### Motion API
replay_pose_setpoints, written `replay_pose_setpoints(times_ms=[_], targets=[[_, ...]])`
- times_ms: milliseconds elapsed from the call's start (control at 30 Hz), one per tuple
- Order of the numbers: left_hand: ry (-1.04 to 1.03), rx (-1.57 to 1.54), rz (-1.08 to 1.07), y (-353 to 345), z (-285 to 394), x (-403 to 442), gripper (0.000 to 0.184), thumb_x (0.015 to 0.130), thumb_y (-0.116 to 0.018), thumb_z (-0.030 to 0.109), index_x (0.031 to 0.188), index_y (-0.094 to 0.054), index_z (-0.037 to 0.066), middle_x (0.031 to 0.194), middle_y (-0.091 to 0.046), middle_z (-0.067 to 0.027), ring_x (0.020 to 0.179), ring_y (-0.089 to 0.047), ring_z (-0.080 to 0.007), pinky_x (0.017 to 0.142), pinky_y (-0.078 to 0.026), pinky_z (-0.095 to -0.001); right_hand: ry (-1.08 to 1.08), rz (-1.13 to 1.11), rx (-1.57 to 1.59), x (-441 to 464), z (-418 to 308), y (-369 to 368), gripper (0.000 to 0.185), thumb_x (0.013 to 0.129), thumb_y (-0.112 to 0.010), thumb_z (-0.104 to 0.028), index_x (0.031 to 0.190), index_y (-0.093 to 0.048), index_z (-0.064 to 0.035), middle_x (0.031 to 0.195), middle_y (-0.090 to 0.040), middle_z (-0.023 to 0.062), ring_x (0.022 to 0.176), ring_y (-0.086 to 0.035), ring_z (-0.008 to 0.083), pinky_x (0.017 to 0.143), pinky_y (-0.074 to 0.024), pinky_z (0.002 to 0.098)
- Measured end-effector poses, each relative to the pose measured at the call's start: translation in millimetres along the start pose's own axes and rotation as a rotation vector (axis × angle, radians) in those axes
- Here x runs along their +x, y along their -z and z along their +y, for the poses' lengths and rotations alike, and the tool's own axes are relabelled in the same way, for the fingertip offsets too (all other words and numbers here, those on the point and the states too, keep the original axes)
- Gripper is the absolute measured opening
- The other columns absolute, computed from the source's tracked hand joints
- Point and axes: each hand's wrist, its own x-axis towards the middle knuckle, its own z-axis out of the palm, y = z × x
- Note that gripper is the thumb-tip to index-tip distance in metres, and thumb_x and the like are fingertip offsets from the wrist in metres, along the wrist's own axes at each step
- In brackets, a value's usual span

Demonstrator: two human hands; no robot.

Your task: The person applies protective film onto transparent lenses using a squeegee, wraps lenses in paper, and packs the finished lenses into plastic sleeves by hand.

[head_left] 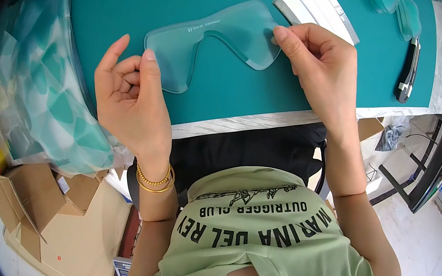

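A clear, bluish-green goggle lens (236,22) with a nose cutout and small pale print along its upper edge is held over the green table mat. My left hand (134,100) has its thumb at the lens's left edge, the other fingers bent and partly behind the thumb. At the opposite end, my right hand (327,68) pinches the right edge between thumb and forefinger. A white and silver packet (321,11) lies just beyond the right hand.
A utility knife (410,68) lies on the mat's right side, below several similar lenses (407,17). A large clear bag (53,86) full of teal pieces hangs at the table's left. Open cardboard boxes (32,196) stand on the floor below it.
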Motion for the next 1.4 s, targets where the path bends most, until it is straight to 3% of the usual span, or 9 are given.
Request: replay_pose_setpoints(times_ms=[867,1067,1167,1233,1267,1367,1400], targets=[[0.014,0.079,-0.008,-0.9,-0.8,-0.7,0.028,0.087,-0.064,0.003,0.114,-0.058,-0.001,0.076,-0.057,-0.0006,0.057,-0.042,-0.0029,0.053,-0.037,-0.0168,-0.036,-0.007,-0.044,-2.7,-10.3,0.6,0.027,0.085,-0.066,-0.02,0.083,-0.067,0.0066,0.057,-0.054,0.002,0.051,-0.044,0.0056,0.046,-0.0366,0.024],[0.008,0.071,-0.005,-2.4,-1.1,-1.7,0.028,0.087,-0.064,0.003,0.114,-0.059,-0.001,0.076,-0.057,-0.0005,0.057,-0.041,-0.0029,0.052,-0.037,-0.0167,-0.071,-0.029,-0.068,-2.9,-15.8,7.6,0.034,0.083,-0.069,-0.028,0.083,-0.067,0.0065,0.055,-0.054,0.0024,0.05,-0.045,0.0065,0.046,-0.0377,0.0246],[0.013,0.072,-0.001,-2.8,-0.2,-2.3,0.028,0.087,-0.064,0.003,0.114,-0.059,0.0,0.076,-0.057,-0.0004,0.057,-0.041,-0.0029,0.052,-0.037,-0.0167,0.04,0.122,-0.252,-2.6,-18.1,19.8,0.036,0.08,-0.072,-0.032,0.081,-0.068,0.0037,0.054,-0.054,0.0047,0.048,-0.047,0.0094,0.046,-0.0389,0.0257],[0.04,0.075,-0.001,-2.8,0.8,-2.5,0.028,0.087,-0.064,0.003,0.115,-0.059,0.0,0.076,-0.057,-0.0002,0.057,-0.041,-0.0029,0.052,-0.037,-0.0168,0.146,0.28,-0.433,2.6,-13.2,32.5,0.038,0.078,-0.074,-0.033,0.088,-0.067,0.0021,0.065,-0.06,0.0087,0.058,-0.056,0.0159,0.053,-0.0441,0.0288],[0.039,0.072,-0.001,-2.6,0.5,-2.5,0.028,0.087,-0.064,0.003,0.115,-0.059,0.0,0.076,-0.057,-0.0002,0.057,-0.041,-0.0029,0.052,-0.037,-0.0168,0.316,0.335,-0.637,4.3,-11.8,38.7,0.045,0.074,-0.077,-0.034,0.097,-0.064,0.0023,0.08,-0.064,0.0134,0.073,-0.061,0.0233,0.064,-0.048,0.0338],[0.031,0.08,-0.009,-2.2,-0.2,-1.8,0.028,0.088,-0.064,0.004,0.115,-0.059,0.0,0.077,-0.057,-0.0001,0.057,-0.041,-0.0029,0.052,-0.038,-0.0168,0.391,0.322,-0.769,15.2,6.1,46.7,0.052,0.072,-0.079,-0.035,0.103,-0.062,0.0037,0.09,-0.063,0.0168,0.083,-0.06,0.0275,0.074,-0.0483,0.0377],[0.03,0.076,-0.006,-2.3,0.0,-1.7,0.028,0.088,-0.064,0.004,0.115,-0.059,0.0,0.076,-0.057,-0.0001,0.057,-0.041,-0.0029,0.052,-0.038,-0.0169,0.275,0.264,-0.731,14.8,7.9,48.8,0.049,0.075,-0.077,-0.032,0.1,-0.061,0.0058,0.083,-0.065,0.0156,0.075,-0.062,0.0234,0.068,-0.0492,0.0348]])
